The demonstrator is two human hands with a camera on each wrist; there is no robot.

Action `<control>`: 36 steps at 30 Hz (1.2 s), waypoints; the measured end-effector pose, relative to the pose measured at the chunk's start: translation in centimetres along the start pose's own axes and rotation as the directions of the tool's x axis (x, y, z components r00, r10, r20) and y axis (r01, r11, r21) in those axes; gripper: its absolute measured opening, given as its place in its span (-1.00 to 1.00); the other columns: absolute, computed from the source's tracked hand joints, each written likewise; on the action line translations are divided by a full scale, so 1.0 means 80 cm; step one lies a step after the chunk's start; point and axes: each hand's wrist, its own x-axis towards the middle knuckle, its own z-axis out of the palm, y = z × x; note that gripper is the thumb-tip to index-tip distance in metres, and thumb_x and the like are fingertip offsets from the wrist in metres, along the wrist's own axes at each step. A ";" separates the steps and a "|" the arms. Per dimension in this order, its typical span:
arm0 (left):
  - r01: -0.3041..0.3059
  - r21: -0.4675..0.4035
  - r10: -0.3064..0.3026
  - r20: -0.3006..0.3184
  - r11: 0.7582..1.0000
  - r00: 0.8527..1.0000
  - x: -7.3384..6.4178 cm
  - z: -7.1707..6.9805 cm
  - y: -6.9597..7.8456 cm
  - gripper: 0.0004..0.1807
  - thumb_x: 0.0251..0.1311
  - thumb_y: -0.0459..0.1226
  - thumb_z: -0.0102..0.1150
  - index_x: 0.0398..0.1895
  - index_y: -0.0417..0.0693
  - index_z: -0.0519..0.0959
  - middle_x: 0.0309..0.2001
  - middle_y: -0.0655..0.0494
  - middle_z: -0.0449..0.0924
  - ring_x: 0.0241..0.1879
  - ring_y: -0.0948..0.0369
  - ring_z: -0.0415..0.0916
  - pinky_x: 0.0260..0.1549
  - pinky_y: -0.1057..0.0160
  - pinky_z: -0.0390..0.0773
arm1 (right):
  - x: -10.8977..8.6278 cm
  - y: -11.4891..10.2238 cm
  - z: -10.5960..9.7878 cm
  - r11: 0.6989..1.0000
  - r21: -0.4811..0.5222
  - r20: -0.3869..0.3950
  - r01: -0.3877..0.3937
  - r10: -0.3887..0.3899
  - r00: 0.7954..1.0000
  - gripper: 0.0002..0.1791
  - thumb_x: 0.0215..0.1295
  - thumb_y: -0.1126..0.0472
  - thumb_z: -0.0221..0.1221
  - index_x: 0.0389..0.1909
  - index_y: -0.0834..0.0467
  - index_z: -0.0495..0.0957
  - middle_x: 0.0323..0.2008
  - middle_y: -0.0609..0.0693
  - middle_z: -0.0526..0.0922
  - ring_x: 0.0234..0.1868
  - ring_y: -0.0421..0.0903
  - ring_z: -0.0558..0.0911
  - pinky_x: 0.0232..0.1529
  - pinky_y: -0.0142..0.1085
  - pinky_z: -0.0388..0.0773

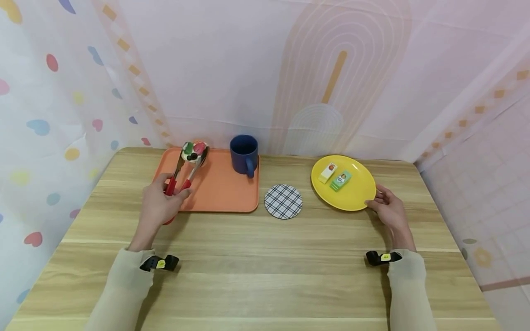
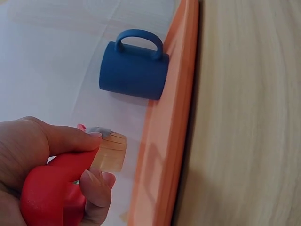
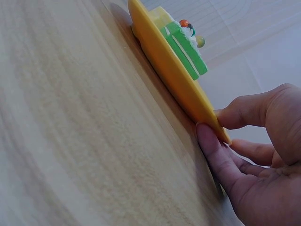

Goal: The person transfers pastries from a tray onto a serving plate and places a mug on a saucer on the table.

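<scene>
My left hand [image 1: 159, 205] grips red-handled tongs [image 1: 170, 185] over the left part of the orange tray [image 1: 219, 198]. Between the tong tips is a small tart [image 1: 193, 155] topped with white, green, pink and dark pieces. In the left wrist view, thumb and fingers wrap the red handle, and the tart's pleated tan side shows beyond them. My right hand [image 1: 389, 211] pinches the near right rim of a yellow plate [image 1: 352, 198]. Two toy cake slices lie on that plate: a white and yellow slice [image 1: 328, 172] and a green slice [image 1: 341, 180].
A dark blue mug [image 1: 244, 156] stands at the tray's back right corner, handle toward me. A round checkered coaster [image 1: 283, 201] lies between tray and plate. Patterned cloth [image 1: 232, 69] hangs behind the wooden table [image 1: 265, 276] and along both sides.
</scene>
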 end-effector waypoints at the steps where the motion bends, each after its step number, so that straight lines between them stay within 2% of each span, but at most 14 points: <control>1: -0.004 0.000 0.004 0.000 1.000 1.000 -0.001 -0.001 0.001 -0.29 0.29 -0.06 0.34 0.34 -0.33 0.38 -0.34 -0.17 0.57 -0.41 0.03 0.52 -0.54 0.21 0.47 | 0.000 0.000 0.000 1.000 0.000 0.000 -0.001 0.001 1.000 -0.17 0.39 0.26 0.25 0.61 0.14 0.11 0.31 0.16 0.43 -0.12 -0.46 0.49 -0.17 -0.60 0.53; 8: -0.040 0.003 0.040 -0.020 0.999 0.999 -0.010 -0.009 0.011 -0.33 0.28 -0.05 0.36 0.29 -0.29 0.43 -0.39 -0.13 0.61 -0.49 0.11 0.51 -0.56 0.21 0.44 | 0.000 0.003 0.002 1.000 0.000 0.008 0.000 0.000 1.000 -0.17 0.40 0.25 0.25 0.61 0.14 0.10 0.35 0.19 0.41 -0.13 -0.49 0.49 -0.18 -0.59 0.52; 14: -0.049 0.006 0.049 -0.022 0.999 0.999 -0.015 -0.012 0.017 -0.30 0.27 -0.03 0.37 0.33 -0.25 0.42 -0.35 -0.16 0.62 -0.58 0.19 0.48 -0.62 0.21 0.45 | 0.000 0.001 0.003 1.000 0.003 0.005 0.001 -0.001 1.000 -0.17 0.39 0.25 0.26 0.61 0.14 0.11 0.32 0.17 0.42 -0.12 -0.47 0.49 -0.17 -0.61 0.52; 25: -0.095 0.013 0.095 -0.042 0.995 0.995 -0.020 -0.015 0.033 -0.33 0.26 -0.04 0.38 0.30 -0.24 0.45 -0.35 -0.15 0.63 -0.59 0.20 0.47 -0.66 0.22 0.44 | 0.003 0.005 0.003 1.000 0.011 0.009 0.005 -0.006 1.000 -0.17 0.40 0.26 0.25 0.61 0.13 0.10 0.35 0.19 0.41 -0.15 -0.51 0.49 -0.18 -0.59 0.52; 36: -0.107 -0.003 0.107 -0.033 0.994 0.994 -0.026 -0.017 0.055 -0.35 0.26 -0.03 0.39 0.29 -0.18 0.46 -0.35 -0.11 0.61 -0.58 0.17 0.45 -0.66 0.21 0.43 | 0.002 0.002 0.000 1.000 -0.002 0.011 0.010 -0.010 1.000 -0.17 0.41 0.26 0.24 0.61 0.15 0.08 0.35 0.20 0.40 -0.14 -0.50 0.49 -0.17 -0.61 0.52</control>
